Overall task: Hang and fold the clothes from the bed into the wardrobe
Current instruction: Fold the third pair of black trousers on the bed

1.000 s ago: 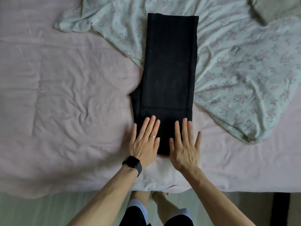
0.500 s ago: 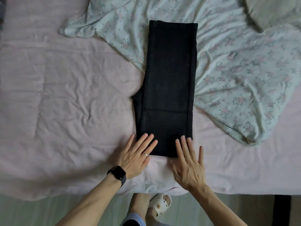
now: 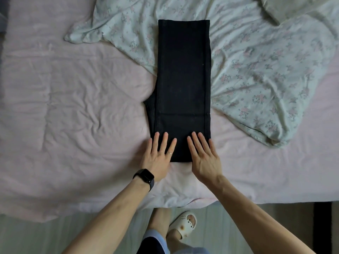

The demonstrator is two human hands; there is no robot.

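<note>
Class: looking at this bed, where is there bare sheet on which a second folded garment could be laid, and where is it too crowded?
Free: the wide pink sheet left of the black trousers, and a smaller strip at the bed's near right edge, below the floral duvet. Crowded: the far right, under the duvet, and the trousers' near end, where the left hand and right hand press flat.

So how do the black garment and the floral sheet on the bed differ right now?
The black garment is plain and dark; the floral sheet is pale with small flowers. The garment is folded into a neat long strip, while the sheet lies crumpled and spread wide. The left hand and right hand rest on the garment only. Both lie on the pink bedcover.
</note>
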